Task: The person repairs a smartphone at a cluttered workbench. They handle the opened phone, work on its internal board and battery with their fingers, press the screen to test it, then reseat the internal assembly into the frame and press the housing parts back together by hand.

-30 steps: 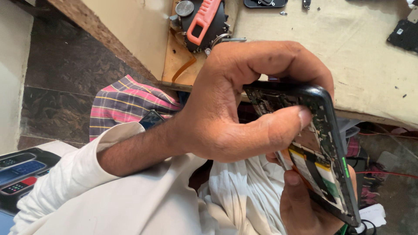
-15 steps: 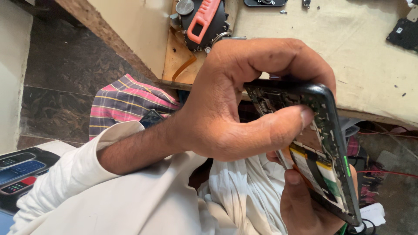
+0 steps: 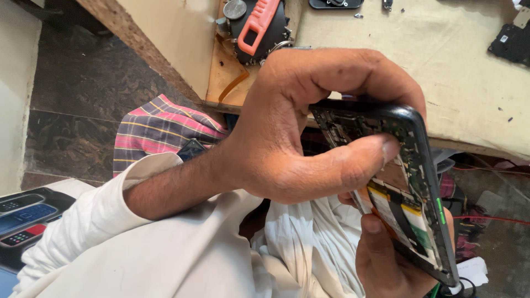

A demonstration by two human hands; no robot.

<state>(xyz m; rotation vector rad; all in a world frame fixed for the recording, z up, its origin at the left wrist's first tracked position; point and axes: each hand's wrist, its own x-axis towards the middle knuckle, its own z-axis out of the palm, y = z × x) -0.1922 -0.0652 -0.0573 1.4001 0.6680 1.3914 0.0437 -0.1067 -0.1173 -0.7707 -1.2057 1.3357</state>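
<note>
At about eight o'clock from your left hand (image 3: 298, 132), a flat box (image 3: 27, 215) lies at the frame's edge, dark, with pictures of handsets in blue, grey and red on its face. A small yellow-and-white label shows on the battery (image 3: 406, 218) inside the opened phone (image 3: 397, 182).

That phone sits between your two hands, back cover off, tilted on edge so its length runs from about eleven o'clock down to five o'clock. Your left hand is closed over its upper end: the fingers curl across the top rim and the thumb presses flat against the exposed green circuit board. Your right hand (image 3: 386, 259) holds the lower end from below, at about five o'clock from the left hand, its thumb lying on the inner edge beside the battery; the rest of that hand is hidden behind the phone.

The phone's frame is dark, smooth plastic with a small green tab on its outer side. Above, at twelve o'clock, a pale, scuffed tabletop (image 3: 441, 72) carries a round black tool with an orange handle (image 3: 259, 25) and a dark flat part (image 3: 510, 41) at its far right corner. Your white sleeve and a plaid cloth (image 3: 157, 132) lie at nine o'clock.
</note>
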